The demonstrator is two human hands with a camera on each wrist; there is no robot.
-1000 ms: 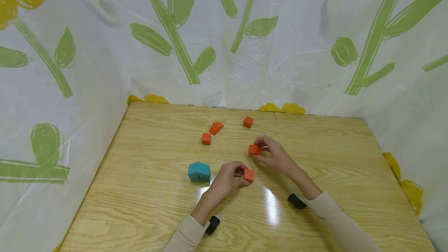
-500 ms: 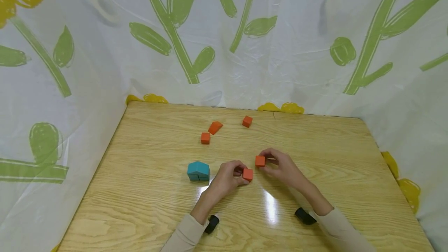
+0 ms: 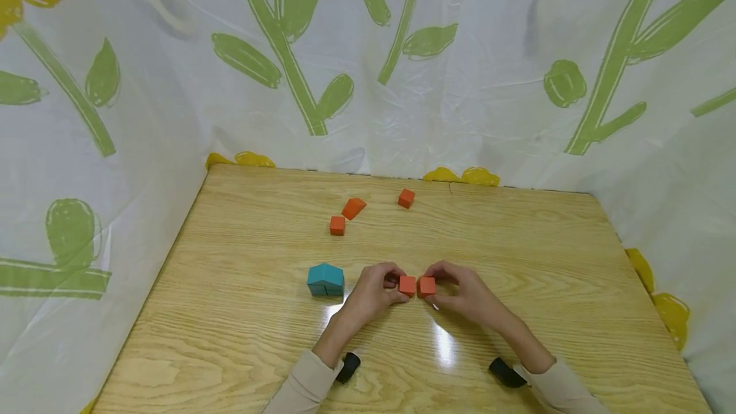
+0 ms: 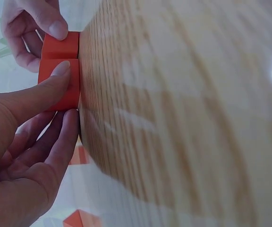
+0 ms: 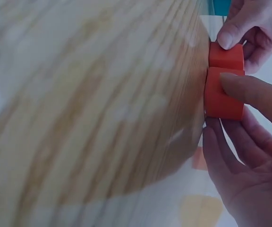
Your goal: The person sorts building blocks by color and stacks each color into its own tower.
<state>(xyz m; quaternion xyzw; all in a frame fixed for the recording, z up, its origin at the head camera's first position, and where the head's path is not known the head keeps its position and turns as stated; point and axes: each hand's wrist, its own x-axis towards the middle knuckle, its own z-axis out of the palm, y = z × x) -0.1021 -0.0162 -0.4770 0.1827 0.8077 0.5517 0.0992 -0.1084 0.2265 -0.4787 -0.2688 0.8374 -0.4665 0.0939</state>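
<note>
While left hand (image 3: 370, 295) pinches plain red cube (image 3: 407, 285), right hand (image 3: 470, 292) gripping second cube (image 3: 427, 286), alongside.

Your left forearm (image 3: 307, 377) and right forearm (image 3: 560, 383) reach forward from the bottom edge, slanting inward. Your left hand (image 3: 372, 294) and right hand (image 3: 468, 294) face each other, near but apart. Both pinch: left thumb (image 4: 44, 94) and right thumb (image 5: 251, 90) on the near side, opposing fingers curved round the far side.
</note>
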